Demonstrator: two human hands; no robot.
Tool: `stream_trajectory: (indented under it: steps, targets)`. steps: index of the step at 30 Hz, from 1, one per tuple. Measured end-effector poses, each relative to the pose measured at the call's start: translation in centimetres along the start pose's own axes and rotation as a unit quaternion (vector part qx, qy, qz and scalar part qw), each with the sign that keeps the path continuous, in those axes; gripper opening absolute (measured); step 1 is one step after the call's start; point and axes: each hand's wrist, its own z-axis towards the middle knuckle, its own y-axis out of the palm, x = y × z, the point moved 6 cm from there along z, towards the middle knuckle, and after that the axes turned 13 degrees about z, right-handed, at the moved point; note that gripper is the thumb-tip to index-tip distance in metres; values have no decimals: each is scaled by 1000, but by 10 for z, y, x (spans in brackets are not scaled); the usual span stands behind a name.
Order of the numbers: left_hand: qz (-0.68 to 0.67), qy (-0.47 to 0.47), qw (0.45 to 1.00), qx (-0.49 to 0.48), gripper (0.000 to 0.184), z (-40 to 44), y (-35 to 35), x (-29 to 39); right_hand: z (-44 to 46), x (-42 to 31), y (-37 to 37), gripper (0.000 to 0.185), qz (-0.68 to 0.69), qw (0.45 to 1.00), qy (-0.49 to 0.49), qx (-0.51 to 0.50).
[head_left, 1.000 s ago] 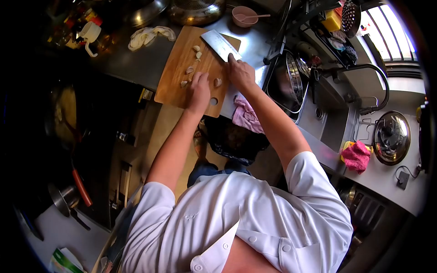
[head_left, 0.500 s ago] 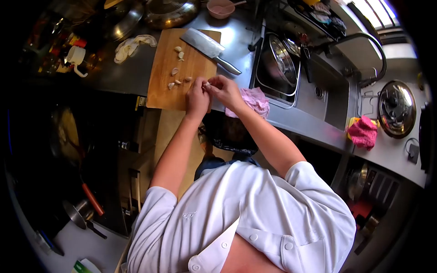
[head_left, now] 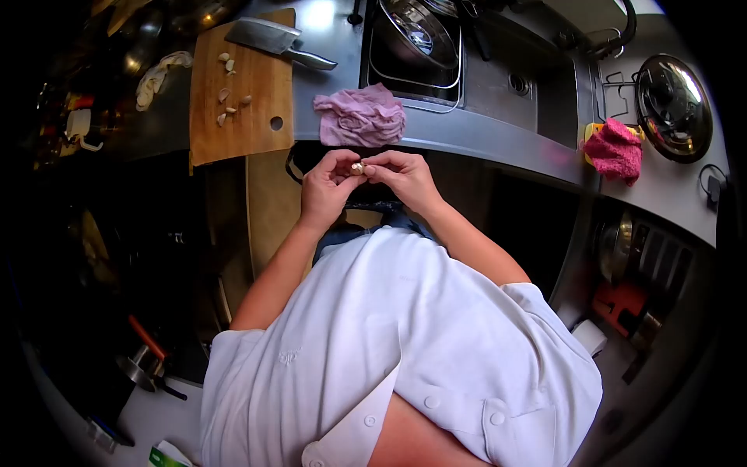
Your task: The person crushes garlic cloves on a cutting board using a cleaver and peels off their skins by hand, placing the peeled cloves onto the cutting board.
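Note:
A garlic clove is pinched between the fingertips of both hands, in front of the counter edge. My left hand grips it from the left and my right hand from the right, both closed. The fingers cover part of the clove. To the upper left, several garlic cloves lie on a wooden cutting board. At the board's far end rests a cleaver, its handle pointing right. A crumpled pink cloth sits on the counter just beyond my hands.
A steel bowl stands in the left sink basin, beside a second basin. Farther right are a bright pink cloth and a pot lid on a rack. A whitish cloth lies left of the board.
My hands have moved from over the cutting board's near right corner to in front of the counter edge, still holding the garlic. The view has shifted to the right.

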Motion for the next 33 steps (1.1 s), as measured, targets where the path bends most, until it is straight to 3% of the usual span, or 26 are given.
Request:
stream_trajectory:
  steps: [9,15,19,21,27,33]
  targets:
    - [-151,-37,986,-60,26,-9,40,-14,-30,-2,-27,16,94,995,13,28]
    - [-187,-63,980,-40,28,-21,56,-18,-38,-5,-34,13,-158,979,-110,74]
    - [-121,-97,986,-60,26,-25,53,-31,-43,-10,-27,14,-209,960,-183,43]
    - [-204,-134,968,-61,25,-23,50,-49,-42,-10,-24,12,-231,952,-198,35]
    - [-393,-169,901,-77,27,-21,46,-75,-27,29,-34,11,-183,967,-122,132]
    - [-429,-173,883,-78,32,-19,43,-96,-16,35,-20,14,-254,935,-230,91]
